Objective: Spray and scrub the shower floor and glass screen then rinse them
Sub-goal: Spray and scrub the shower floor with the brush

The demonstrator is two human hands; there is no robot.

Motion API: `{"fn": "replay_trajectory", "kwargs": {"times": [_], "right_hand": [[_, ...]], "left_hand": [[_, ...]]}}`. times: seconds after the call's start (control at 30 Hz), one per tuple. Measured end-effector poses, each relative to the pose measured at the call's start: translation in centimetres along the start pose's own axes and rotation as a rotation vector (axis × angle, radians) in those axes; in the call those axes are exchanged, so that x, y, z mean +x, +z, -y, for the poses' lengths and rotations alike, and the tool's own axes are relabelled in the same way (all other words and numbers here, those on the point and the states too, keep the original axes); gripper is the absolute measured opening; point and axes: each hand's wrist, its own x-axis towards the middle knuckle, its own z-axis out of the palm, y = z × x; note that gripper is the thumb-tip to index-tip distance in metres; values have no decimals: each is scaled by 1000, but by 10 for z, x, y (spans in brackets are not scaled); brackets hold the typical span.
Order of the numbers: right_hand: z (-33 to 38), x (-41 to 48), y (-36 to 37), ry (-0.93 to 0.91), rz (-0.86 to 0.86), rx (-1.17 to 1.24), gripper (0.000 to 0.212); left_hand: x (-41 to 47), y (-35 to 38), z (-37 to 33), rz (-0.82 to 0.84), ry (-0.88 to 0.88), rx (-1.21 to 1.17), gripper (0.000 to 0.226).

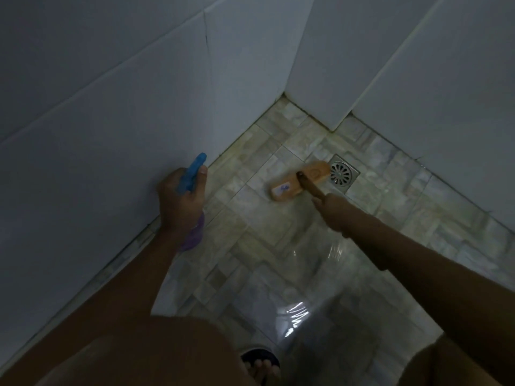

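The wet, pale stone-patterned tiled shower floor (pixel 281 246) narrows toward a corner at about 12 o'clock, hemmed by a plain white tiled wall (pixel 97 107) along the left and more white tiling on the right; the open room lies in the middle and toward 6 o'clock, where light glints off the water. The orange wooden scrub brush head (pixel 299 181) lies flat on the floor near the corner, its long axis running from 8 o'clock to 2 o'clock, its far end just beside the square metal floor drain (pixel 342 174). Its brown wooden handle (pixel 310 186) slants back toward 5 o'clock into the right hand (pixel 333 208), whose fingers are wrapped round it. The left hand (pixel 181 199), close to the left wall, grips a blue-topped spray bottle with a purple body (pixel 195 207), nozzle pointing toward 12 o'clock, fingers curled about its neck. A foot in a dark sandal (pixel 260 364) stands at 6 o'clock.
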Motion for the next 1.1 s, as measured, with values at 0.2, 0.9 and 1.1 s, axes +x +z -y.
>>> {"fn": "replay_trajectory", "kwargs": {"times": [0.2, 0.9, 1.1], "right_hand": [[64, 47, -28, 23, -95, 152, 35], [-103, -26, -14, 306, -178, 323, 50], [-170, -70, -19, 506, -111, 469, 46]], "left_hand": [[0, 7, 0, 26, 10, 4, 49], [-12, 93, -49, 232, 102, -58, 45], [-36, 175, -96, 495, 177, -104, 49]]}}
